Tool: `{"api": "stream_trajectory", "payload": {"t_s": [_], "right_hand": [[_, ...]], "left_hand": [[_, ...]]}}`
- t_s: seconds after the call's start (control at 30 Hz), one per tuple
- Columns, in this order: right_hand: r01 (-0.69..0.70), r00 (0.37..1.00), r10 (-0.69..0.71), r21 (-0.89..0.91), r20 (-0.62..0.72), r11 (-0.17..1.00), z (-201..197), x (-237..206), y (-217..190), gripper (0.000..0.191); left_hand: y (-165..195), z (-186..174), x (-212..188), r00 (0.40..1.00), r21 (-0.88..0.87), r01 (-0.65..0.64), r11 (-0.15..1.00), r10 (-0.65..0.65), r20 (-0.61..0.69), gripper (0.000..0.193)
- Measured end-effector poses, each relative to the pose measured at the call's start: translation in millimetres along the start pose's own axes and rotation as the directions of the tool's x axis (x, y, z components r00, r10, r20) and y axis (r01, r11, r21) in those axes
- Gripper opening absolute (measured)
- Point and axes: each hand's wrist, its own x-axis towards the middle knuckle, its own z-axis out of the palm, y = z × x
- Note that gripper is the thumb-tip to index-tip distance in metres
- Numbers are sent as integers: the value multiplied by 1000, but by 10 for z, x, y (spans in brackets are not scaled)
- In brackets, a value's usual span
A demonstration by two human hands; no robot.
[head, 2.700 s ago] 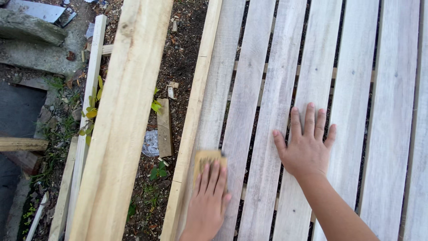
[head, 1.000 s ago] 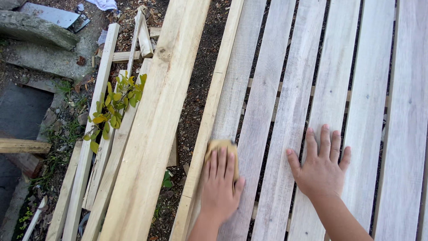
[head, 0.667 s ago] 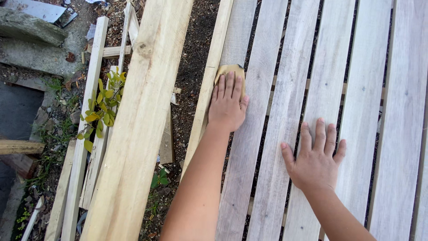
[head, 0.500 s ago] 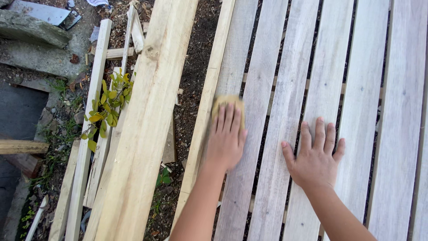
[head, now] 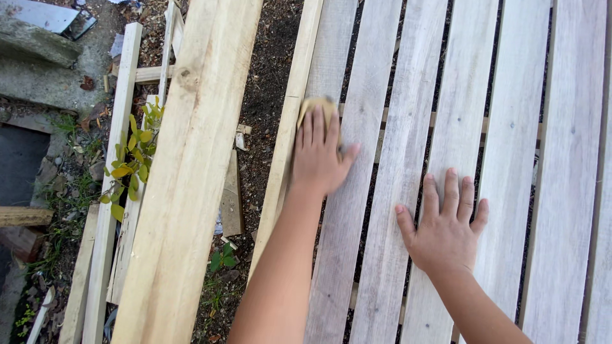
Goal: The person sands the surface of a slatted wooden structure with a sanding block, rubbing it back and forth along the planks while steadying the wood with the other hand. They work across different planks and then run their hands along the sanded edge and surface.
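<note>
Head view: left hand (head: 319, 156) pressed flat, fingers together, onto tan sanding pad (head: 317, 108) at upper centre, on leftmost pale slat (head: 331, 51). Right hand (head: 444, 223) spread wide, flat on slats at lower right, holding nothing.

Left hand (head: 319, 156) presses sandpaper (head: 320, 106) on slat (head: 331, 57); right hand (head: 444, 226) flat
</note>
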Motion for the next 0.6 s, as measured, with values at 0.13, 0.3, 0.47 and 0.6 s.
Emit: {"api": "stream_trajectory", "payload": {"t_s": [0.13,0.3,0.47,0.6], "right_hand": [[-1,1000,2,-32,16,1000,-4,20,11,81],[-9,1000,10,-34,19,999,-37,24,-15,81],[-5,1000,6,-11,16,1000,-48,-5,-9,80],[14,1000,-14,49,1,999,-31,-20,-9,80]], "left_hand": [[24,-6,385,998,-23,14,1000,-16,-60,65],[-135,407,-846,967,-42,-127,991,114,-226,55],[-157,618,-2179,996,-27,-58,998,56,-76,55],[-125,669,-1831,972,-106,-107,989,82,-221,65]]}}
